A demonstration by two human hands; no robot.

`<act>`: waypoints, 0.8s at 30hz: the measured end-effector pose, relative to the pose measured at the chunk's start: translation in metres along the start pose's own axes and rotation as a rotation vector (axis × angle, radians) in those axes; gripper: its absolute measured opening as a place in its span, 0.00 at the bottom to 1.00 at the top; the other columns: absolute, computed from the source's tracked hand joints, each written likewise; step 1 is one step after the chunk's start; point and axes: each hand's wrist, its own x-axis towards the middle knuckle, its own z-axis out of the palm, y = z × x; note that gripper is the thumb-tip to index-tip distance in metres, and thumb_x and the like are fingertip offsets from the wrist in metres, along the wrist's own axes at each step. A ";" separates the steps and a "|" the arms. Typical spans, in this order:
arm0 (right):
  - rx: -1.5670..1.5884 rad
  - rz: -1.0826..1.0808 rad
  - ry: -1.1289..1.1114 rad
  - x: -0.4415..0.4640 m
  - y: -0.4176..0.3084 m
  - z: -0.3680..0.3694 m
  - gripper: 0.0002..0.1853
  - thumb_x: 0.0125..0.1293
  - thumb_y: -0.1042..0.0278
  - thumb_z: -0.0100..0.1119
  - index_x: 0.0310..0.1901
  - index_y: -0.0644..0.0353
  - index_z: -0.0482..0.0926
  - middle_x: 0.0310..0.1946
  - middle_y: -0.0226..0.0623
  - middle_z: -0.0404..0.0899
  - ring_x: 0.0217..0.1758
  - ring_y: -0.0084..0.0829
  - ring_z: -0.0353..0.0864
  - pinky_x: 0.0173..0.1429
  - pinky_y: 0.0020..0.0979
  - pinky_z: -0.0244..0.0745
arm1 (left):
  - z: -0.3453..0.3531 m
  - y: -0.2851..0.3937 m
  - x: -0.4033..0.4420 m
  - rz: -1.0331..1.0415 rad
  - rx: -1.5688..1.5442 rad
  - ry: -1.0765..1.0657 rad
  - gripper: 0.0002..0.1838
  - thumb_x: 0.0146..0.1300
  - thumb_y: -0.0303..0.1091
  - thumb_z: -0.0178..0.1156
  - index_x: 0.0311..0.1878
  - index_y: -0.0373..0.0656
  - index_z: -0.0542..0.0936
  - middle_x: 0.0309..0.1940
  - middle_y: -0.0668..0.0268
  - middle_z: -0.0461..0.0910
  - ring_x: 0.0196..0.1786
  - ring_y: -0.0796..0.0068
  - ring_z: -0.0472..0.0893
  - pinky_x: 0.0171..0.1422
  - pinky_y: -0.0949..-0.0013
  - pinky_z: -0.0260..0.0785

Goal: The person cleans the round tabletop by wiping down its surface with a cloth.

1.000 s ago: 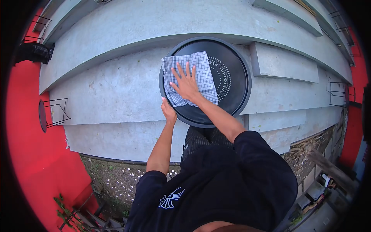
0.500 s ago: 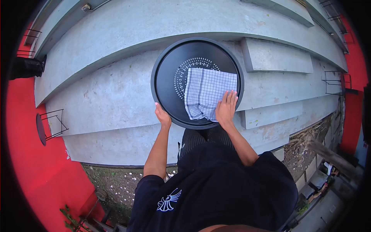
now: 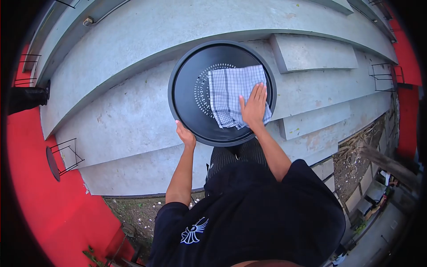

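A round black tray (image 3: pixel 187 89) with a raised rim and rings of small punched holes is in front of my body. At its lower left edge my left hand (image 3: pixel 186 135) grips the rim, with the fingers partly hidden behind it. A white and dark blue checked cloth (image 3: pixel 229 89) lies spread on the right half of the tray, covering some of the holes. My right hand (image 3: pixel 255 107) presses flat on the cloth's right side, fingers stretched out and thumb apart. What supports the tray from below is hidden.
Wide grey concrete steps (image 3: pixel 129 104) surround the tray, with a raised concrete block (image 3: pixel 313 53) at the upper right. A small round black stool (image 3: pixel 53 163) stands on the red floor (image 3: pixel 44 200) at left. A log (image 3: pixel 389 164) lies at lower right.
My right hand has slid the cloth upward and slightly left over the tray, and the cloth has turned a little. My left hand keeps its grip on the rim. The view has tilted slightly.
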 end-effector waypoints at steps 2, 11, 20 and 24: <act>-0.047 0.018 -0.110 -0.047 -0.006 -0.012 0.47 0.79 0.43 0.50 0.79 0.82 0.51 0.83 0.69 0.48 0.88 0.62 0.45 0.89 0.53 0.41 | 0.002 -0.004 0.002 -0.003 -0.039 0.009 0.33 0.88 0.55 0.40 0.52 0.30 0.81 0.47 0.60 0.86 0.48 0.72 0.82 0.58 0.66 0.74; -0.001 0.042 -0.071 -0.002 0.020 -0.006 0.54 0.76 0.32 0.50 0.79 0.82 0.52 0.84 0.68 0.46 0.88 0.61 0.44 0.89 0.53 0.41 | 0.001 -0.006 0.001 -0.012 -0.042 0.033 0.33 0.88 0.55 0.40 0.52 0.31 0.81 0.47 0.61 0.85 0.49 0.72 0.81 0.58 0.67 0.74; -0.045 -0.092 -0.038 0.026 0.013 0.002 0.49 0.81 0.37 0.44 0.80 0.81 0.50 0.84 0.66 0.46 0.89 0.60 0.42 0.89 0.52 0.39 | 0.004 0.003 0.002 -0.011 -0.080 -0.018 0.34 0.88 0.56 0.40 0.56 0.30 0.81 0.51 0.59 0.85 0.52 0.70 0.82 0.62 0.66 0.73; -0.153 -0.068 -0.188 -0.060 0.002 -0.020 0.46 0.82 0.42 0.44 0.80 0.80 0.51 0.84 0.67 0.44 0.89 0.61 0.43 0.89 0.52 0.41 | -0.001 -0.002 0.002 -0.037 -0.055 -0.042 0.34 0.87 0.57 0.40 0.60 0.30 0.79 0.56 0.58 0.84 0.57 0.68 0.81 0.66 0.64 0.71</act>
